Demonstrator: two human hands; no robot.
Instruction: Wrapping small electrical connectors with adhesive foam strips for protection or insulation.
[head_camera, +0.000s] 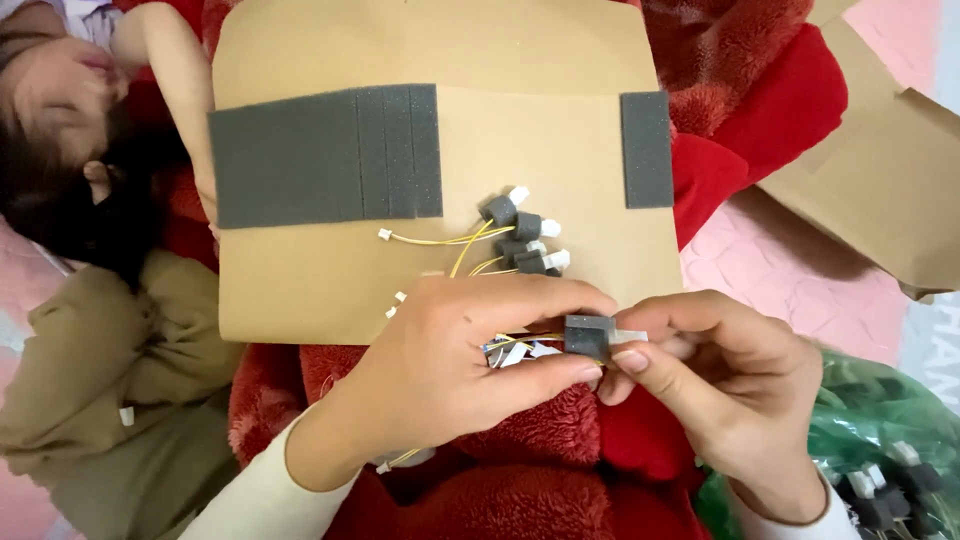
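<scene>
My left hand (450, 365) and my right hand (725, 385) meet over a red fleece blanket (520, 480). Together they pinch a small grey foam block (586, 336) wrapped around a white connector on yellow wires. The left hand also holds a bundle of such wired connectors in its palm. Just beyond the hands, on a brown cardboard sheet (300, 290), lie several connectors (522, 232) fitted with grey foam sleeves, their yellow wires trailing left. A large grey foam sheet (325, 155), cut into strips, lies on the cardboard's left; a single strip (647, 149) lies at its right.
A person lies at the far left, partly under an olive garment (100, 390). Another piece of cardboard (880, 170) rests at the right on a pink mat. A green plastic bag (880, 450) with more foam-covered connectors sits at the lower right.
</scene>
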